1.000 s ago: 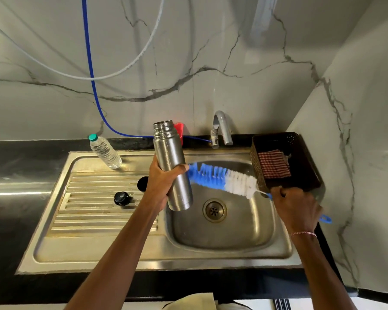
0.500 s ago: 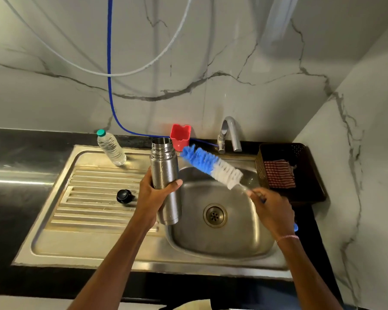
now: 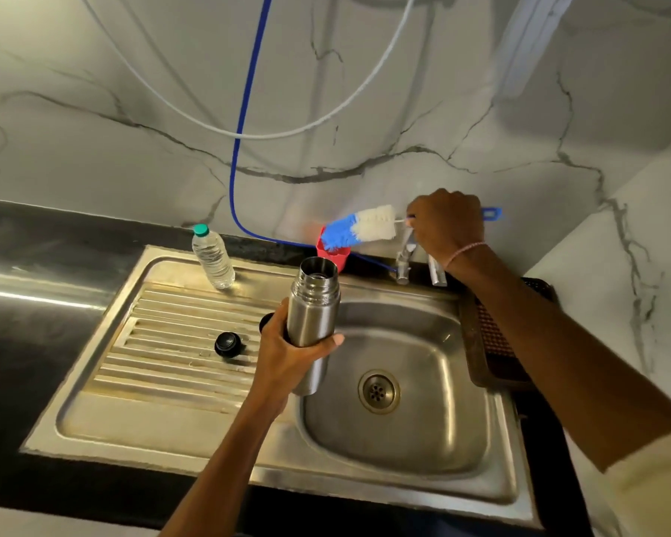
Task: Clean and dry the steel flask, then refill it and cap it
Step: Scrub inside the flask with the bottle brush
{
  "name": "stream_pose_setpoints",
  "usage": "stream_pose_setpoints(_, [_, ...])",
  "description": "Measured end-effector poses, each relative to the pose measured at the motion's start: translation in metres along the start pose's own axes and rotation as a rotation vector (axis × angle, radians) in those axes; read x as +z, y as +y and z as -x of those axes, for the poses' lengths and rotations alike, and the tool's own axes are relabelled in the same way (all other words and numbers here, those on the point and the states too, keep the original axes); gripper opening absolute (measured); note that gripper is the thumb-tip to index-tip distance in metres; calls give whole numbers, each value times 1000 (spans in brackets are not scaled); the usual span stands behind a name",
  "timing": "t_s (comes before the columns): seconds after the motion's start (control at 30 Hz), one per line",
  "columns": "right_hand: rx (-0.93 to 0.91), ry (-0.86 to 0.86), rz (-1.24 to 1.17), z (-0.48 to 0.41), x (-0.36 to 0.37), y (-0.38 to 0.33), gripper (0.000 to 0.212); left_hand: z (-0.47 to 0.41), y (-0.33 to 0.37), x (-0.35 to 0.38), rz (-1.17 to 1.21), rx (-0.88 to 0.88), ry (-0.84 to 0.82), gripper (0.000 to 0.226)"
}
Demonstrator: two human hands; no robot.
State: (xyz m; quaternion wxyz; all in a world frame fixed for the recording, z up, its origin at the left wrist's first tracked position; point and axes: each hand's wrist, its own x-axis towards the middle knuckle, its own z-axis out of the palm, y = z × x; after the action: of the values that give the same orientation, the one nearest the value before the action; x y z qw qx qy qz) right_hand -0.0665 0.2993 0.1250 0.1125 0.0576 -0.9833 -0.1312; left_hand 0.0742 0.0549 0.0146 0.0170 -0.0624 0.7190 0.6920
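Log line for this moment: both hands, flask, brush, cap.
left hand: grips steel flask, uncapped, over sink edge | right hand: holds bottle brush, tip at red cup | black cap: on drainboard

You've got one flask [image 3: 314, 304], one brush [image 3: 365, 226], one water bottle [image 3: 213, 257], one black stopper [image 3: 228, 344], one red cup [image 3: 333, 253], one tap [image 3: 403, 261], one basket [image 3: 475, 343].

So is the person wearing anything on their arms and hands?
No gloves: both hands are bare. The right hand has a thin pink band round its wrist, and a pale cream sleeve starts high up that arm. The left hand shows no band, and its arm is bare to the picture's edge.
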Motion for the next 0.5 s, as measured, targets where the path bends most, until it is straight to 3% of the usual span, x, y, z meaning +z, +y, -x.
stream_pose_setpoints(0.23, [-216, -75, 233, -51, -1, -37, 11, -3, -1, -21, -1, 22, 1, 61])
stream_pose_setpoints(0.5, [-219, -197, 295, -72, 26, -58, 7, -6, -6, -37, -16, 6, 9, 63])
